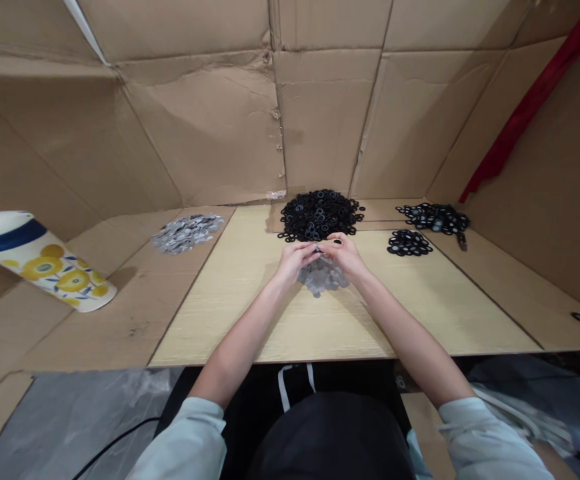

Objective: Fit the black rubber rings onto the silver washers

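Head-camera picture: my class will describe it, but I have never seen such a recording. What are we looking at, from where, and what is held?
There is no machine here: a person works with two bare hands, and the single picture comes from a camera worn on the head, looking forward and down. The left hand and right hand meet fingertip to fingertip over a small heap of grey metal pieces on a pale wooden board. What they pinch is too small to make out. Just behind lies a big pile of black rings. Two smaller dark piles sit to the right, another grey heap to the left, and a flowered cup at the far left. Cardboard walls surround the bench.
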The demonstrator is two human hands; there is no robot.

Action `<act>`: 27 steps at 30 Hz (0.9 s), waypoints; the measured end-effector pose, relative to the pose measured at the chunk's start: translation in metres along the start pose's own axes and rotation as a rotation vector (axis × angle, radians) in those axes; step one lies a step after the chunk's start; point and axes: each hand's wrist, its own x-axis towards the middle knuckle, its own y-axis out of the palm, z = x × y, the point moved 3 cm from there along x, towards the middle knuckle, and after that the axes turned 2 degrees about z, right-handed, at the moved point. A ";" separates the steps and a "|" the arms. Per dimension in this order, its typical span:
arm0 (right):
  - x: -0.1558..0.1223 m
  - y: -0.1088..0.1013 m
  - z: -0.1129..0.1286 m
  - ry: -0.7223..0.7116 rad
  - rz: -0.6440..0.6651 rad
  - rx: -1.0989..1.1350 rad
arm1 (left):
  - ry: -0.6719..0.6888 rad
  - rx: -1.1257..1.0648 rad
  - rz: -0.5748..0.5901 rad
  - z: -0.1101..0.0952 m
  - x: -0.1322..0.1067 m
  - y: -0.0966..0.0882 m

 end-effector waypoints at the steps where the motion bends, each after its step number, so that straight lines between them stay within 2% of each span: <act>1: -0.001 0.000 -0.001 0.030 -0.003 0.052 | -0.002 0.001 0.009 0.000 -0.001 0.001; 4: -0.002 0.001 -0.004 0.101 -0.015 0.187 | -0.003 0.017 0.024 0.000 -0.002 0.003; 7: -0.002 0.002 -0.007 0.121 -0.025 0.226 | 0.008 0.039 0.013 0.002 -0.002 0.004; 11: 0.000 0.002 -0.006 0.033 -0.046 0.088 | 0.026 0.077 -0.045 0.005 0.001 0.003; 14: 0.000 0.003 -0.003 -0.015 -0.002 -0.004 | 0.063 0.142 -0.069 0.005 0.003 0.001; 22: -0.001 -0.003 0.013 -0.030 0.206 -0.111 | 0.267 0.447 -0.002 -0.004 0.004 -0.001; 27: 0.001 -0.007 0.016 -0.107 0.180 -0.322 | 0.383 0.650 0.026 -0.006 0.003 0.000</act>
